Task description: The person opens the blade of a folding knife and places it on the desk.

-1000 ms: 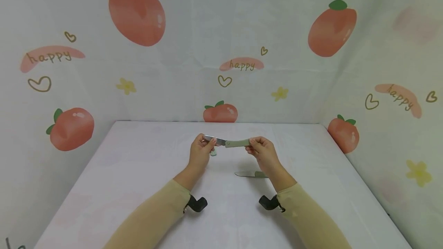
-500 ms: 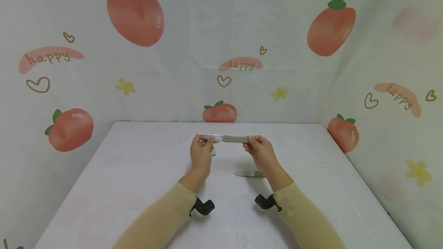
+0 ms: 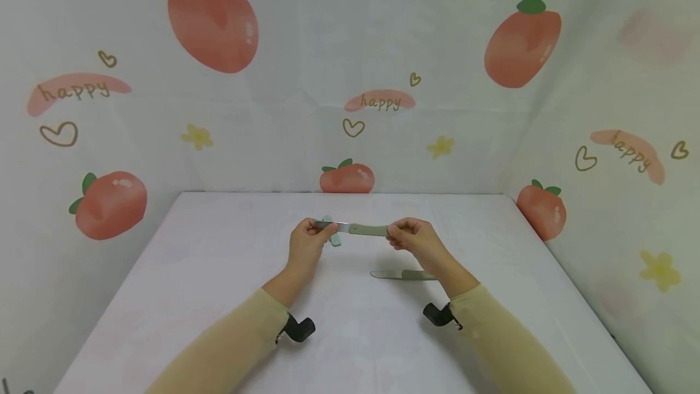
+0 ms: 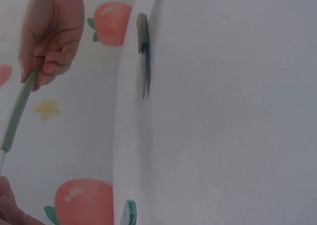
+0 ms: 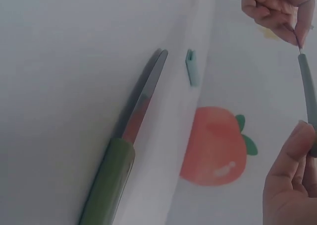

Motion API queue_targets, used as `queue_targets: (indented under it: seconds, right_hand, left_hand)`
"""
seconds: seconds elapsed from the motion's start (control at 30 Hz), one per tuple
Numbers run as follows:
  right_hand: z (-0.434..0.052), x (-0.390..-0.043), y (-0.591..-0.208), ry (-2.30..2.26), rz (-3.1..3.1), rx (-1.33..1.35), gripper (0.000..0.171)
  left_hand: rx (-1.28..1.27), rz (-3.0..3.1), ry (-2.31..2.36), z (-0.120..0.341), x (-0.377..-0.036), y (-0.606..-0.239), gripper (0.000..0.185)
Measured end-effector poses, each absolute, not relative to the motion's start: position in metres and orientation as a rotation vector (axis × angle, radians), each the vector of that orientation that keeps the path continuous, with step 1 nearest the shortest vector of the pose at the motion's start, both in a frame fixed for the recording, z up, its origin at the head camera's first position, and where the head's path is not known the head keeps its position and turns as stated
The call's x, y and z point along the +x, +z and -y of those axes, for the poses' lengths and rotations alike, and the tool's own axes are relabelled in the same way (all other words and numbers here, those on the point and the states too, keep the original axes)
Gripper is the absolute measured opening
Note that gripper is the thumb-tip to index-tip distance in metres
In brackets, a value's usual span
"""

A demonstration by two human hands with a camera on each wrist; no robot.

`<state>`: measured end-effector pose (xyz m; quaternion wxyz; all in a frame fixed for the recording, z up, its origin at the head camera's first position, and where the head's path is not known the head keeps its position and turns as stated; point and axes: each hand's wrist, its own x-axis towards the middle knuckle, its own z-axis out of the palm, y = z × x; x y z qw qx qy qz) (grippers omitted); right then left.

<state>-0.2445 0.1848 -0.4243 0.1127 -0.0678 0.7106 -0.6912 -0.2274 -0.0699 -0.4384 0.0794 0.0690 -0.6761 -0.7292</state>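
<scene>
Two hands hold one knife [image 3: 352, 228] level in the air above the table [image 3: 191, 272]. The left hand [image 3: 307, 242] pinches the steel blade near its tip, fingers curled round it; the right hand [image 3: 412, 239] grips the end of the green handle, fingers curled likewise. The knife runs left to right between them, blade on the left, handle on the right.

A second knife [image 3: 401, 275] lies flat on the table, just in front of the right hand, its blade pointing left. A small pale green piece [image 3: 332, 239] lies on the table near the left hand; what it is cannot be told. Printed cloth [image 3: 350, 78] with peaches covers the walls behind.
</scene>
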Motion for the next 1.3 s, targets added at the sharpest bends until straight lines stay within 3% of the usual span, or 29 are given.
queue_targets:
  seconds: [0.4,1.3]
  right_hand:
    - [-0.194,-0.244,-0.424,-1.902,-2.136,-0.223,0.023]
    - [-0.213,-0.248,-0.428,-1.669,-2.123,-0.304,0.023]
  left_hand:
    - [0.219,2.212,-2.260,0.080,-0.227,-0.442,0.025]
    - [-0.013,2.662,-2.120,0.090,-0.230,-0.446,0.023]
